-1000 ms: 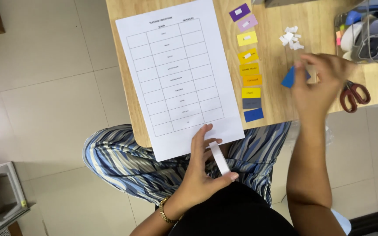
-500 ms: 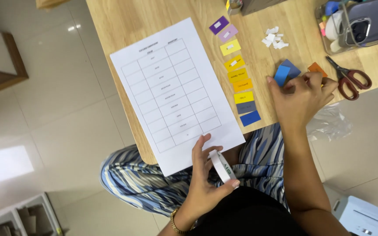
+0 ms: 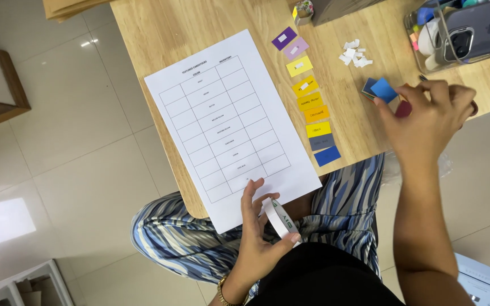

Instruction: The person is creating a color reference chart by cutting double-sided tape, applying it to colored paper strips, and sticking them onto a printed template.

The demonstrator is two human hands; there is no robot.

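My left hand (image 3: 258, 238) holds a white roll of tape (image 3: 282, 220) by the near edge of a white printed sheet (image 3: 231, 127) with a table on it. My right hand (image 3: 429, 116) rests at the wooden table's (image 3: 160, 34) right side, fingers closed on a dark red card (image 3: 403, 109). Just left of it lies a small stack of cards with a blue one (image 3: 382, 89) on top. A column of coloured cards (image 3: 311, 97), purple through yellow and orange to blue, runs beside the sheet.
Torn white paper scraps (image 3: 354, 54) lie behind the card column. A clear organiser (image 3: 460, 31) with a phone and stationery stands at the back right. A small pot (image 3: 303, 9) sits at the back edge. My lap in striped trousers (image 3: 188, 238) is below the table.
My right hand has moved right off the blue card stack and now pinches a dark red card. The scissors seen earlier are hidden behind it. The left hand keeps the tape.
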